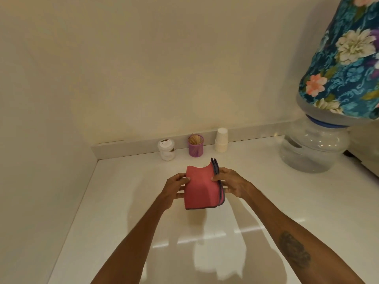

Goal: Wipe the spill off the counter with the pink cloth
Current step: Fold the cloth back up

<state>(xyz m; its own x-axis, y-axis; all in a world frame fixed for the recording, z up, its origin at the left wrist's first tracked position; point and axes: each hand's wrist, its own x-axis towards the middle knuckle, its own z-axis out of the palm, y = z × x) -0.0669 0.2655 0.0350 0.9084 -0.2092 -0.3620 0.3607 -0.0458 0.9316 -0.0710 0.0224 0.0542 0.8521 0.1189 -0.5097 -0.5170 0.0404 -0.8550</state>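
The pink cloth [200, 187], folded and edged in dark purple, is held up above the white counter [127, 201] near the middle of the view. My left hand [174, 188] pinches its left edge. My right hand [230, 182] grips its right, stitched edge. Both forearms reach in from the bottom of the frame. The counter is glossy with light reflections; I cannot make out a distinct spill on it.
Along the back wall stand a white lidded jar [166, 149], a purple holder with wooden sticks [196, 145] and a stack of white paper cups [221, 140]. A water dispenser with a clear base [311, 148] and floral cover [346, 58] fills the right. Walls close the left and back.
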